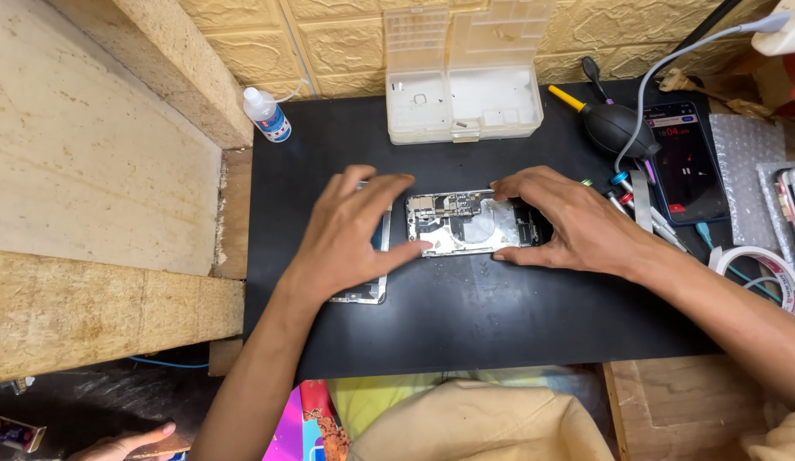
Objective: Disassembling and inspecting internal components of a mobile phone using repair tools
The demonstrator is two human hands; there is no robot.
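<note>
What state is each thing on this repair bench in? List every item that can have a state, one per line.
Opened phone: back off, circuit boards exposed, held at both ends.
Left hand: flat, covering a second phone part.
Right hand: gripping the opened phone's end.
Plastic parts box: lid up.
Second phone: screen lit, cable plugged in.
Dropper bottle: capped, lying tilted.
</note>
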